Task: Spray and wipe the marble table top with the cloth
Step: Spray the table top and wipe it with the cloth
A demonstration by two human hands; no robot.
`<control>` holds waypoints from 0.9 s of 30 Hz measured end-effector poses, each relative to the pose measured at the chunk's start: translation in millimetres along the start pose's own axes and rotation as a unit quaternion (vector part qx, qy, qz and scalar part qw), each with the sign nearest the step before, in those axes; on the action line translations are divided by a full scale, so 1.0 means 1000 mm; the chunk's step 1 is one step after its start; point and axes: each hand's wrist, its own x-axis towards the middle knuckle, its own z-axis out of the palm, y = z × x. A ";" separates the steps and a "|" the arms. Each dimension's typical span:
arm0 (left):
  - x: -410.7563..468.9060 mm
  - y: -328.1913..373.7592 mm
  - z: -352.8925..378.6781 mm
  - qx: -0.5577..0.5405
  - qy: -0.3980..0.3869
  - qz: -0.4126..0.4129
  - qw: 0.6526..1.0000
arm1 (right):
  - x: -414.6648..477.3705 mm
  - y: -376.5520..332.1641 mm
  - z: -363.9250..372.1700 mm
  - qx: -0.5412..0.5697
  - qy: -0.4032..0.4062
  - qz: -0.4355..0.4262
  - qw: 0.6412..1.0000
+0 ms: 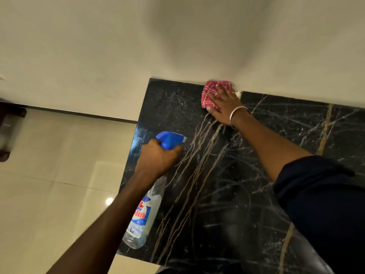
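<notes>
The black marble table top (227, 184) with gold and white veins fills the lower right. My right hand (224, 104) presses flat on a red checked cloth (211, 91) at the far edge, against the wall. My left hand (158, 157) grips the neck of a clear spray bottle (146, 210) with a blue trigger head (169, 139). The bottle hangs over the table's left edge, nozzle pointing right. White spray droplets speckle the marble near the cloth.
A cream wall (177, 36) borders the table's far edge. Glossy cream floor tiles (49, 194) lie to the left of the table. A dark object (9, 131) stands at the left edge of the view. A dark sleeve (320, 194) covers my right upper arm.
</notes>
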 end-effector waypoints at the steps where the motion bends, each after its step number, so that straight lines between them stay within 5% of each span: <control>1: 0.001 0.000 -0.001 0.001 0.004 0.000 1.000 | -0.007 -0.003 0.004 0.006 -0.002 0.001 1.000; 10: -0.001 -0.010 -0.002 -0.004 0.021 -0.016 1.000 | -0.167 -0.076 0.106 -0.032 0.064 -0.172 0.983; 15: -0.007 -0.011 0.001 0.003 0.016 -0.021 1.000 | -0.159 -0.061 0.103 -0.053 0.065 -0.234 0.969; 23: -0.014 -0.008 -0.003 -0.045 0.069 0.009 0.997 | -0.027 -0.002 0.032 -0.002 0.073 -0.007 0.997; 27: -0.013 -0.008 -0.007 -0.088 0.102 0.033 0.990 | -0.018 -0.004 0.020 0.021 0.074 0.028 0.997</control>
